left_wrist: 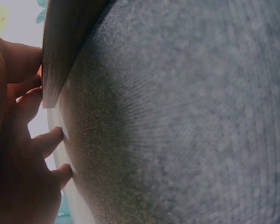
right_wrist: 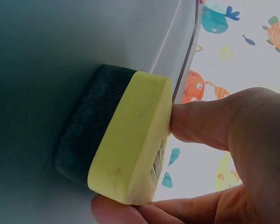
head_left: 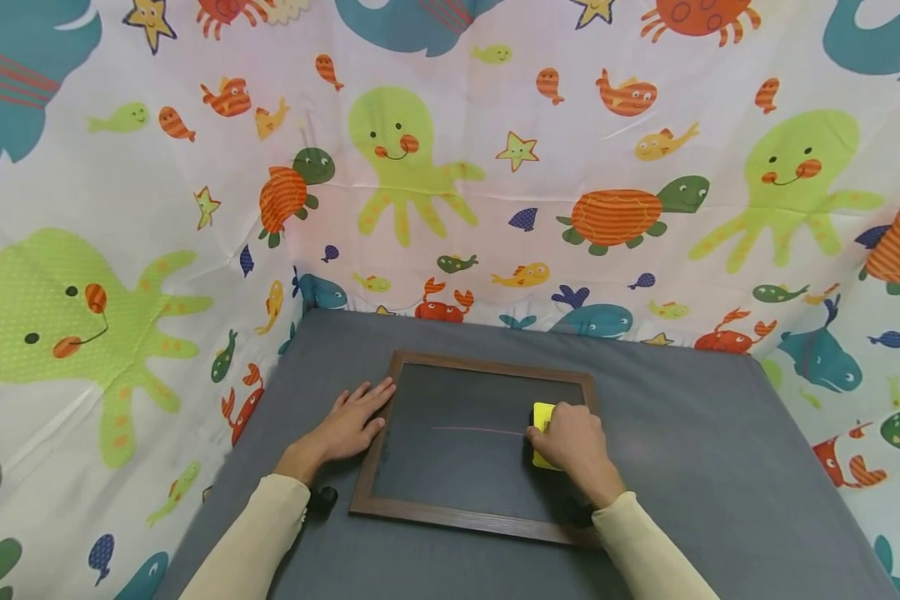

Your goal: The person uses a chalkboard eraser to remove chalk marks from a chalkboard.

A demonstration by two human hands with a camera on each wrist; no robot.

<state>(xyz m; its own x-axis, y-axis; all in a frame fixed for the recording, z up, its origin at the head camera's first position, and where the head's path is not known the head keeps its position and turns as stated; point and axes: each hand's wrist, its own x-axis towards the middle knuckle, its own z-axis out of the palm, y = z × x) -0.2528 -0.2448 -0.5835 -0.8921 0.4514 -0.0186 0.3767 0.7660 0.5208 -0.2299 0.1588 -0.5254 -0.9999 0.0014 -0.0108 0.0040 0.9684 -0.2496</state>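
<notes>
A chalkboard [head_left: 457, 471] with a brown wooden frame lies flat, a thin pinkish line [head_left: 476, 430] running across its middle. My right hand [head_left: 576, 442] grips a chalkboard eraser [head_left: 542, 413] over the right part of the board. In the right wrist view the eraser [right_wrist: 126, 135] has a yellow back and a dark felt side against the board, with thumb and fingers pinching the yellow part. My left hand [head_left: 348, 423] rests at the frame's left edge, fingers extended. The left wrist view shows fingertips touching the frame [left_wrist: 65, 46] and others on the cloth.
Grey cloth [head_left: 690, 467] covers the table around the board. A white curtain [head_left: 450, 267] printed with sea animals rises at the back and both sides. A small black device [head_left: 321, 503] is at my left wrist.
</notes>
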